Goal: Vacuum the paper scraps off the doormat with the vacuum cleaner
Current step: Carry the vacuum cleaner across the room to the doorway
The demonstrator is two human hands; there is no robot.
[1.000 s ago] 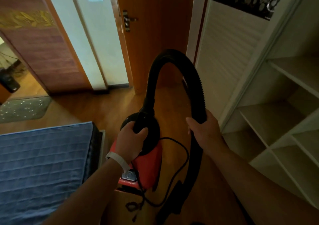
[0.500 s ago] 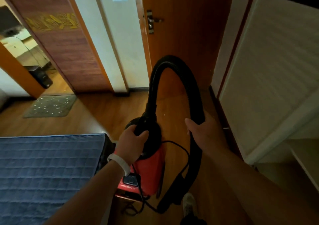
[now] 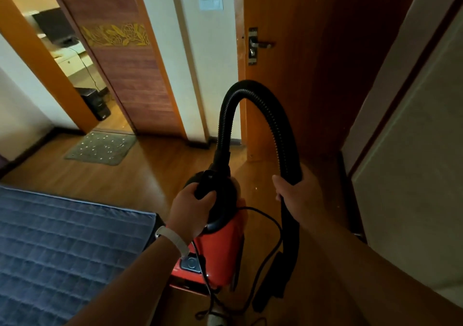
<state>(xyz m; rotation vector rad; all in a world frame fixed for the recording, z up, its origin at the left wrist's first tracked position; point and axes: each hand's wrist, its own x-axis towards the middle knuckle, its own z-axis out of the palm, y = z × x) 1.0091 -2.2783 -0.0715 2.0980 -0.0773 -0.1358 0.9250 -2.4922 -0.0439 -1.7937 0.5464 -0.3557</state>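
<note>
I carry a red and black vacuum cleaner (image 3: 218, 248) off the floor in front of me. My left hand (image 3: 191, 211) grips its black top handle. The ribbed black hose (image 3: 250, 92) arches up from the body and comes down on the right, where my right hand (image 3: 298, 195) grips it. The nozzle end (image 3: 273, 283) hangs below that hand. Its black cord (image 3: 270, 225) loops beside the body. A grey doormat (image 3: 100, 148) dotted with several white paper scraps (image 3: 102, 148) lies far ahead on the left at a doorway.
A bed with a blue quilted cover (image 3: 62, 250) fills the lower left. Wooden floor (image 3: 140, 175) runs between bed and doormat. An orange door (image 3: 288, 62) stands ahead, a pale wardrobe panel (image 3: 413, 150) on the right. A dark box (image 3: 96, 103) stands beyond the doorway.
My view has swung left and moved forward, so the doormat and doorway now sit nearer the middle left. Both hands keep the same grips on handle and hose.
</note>
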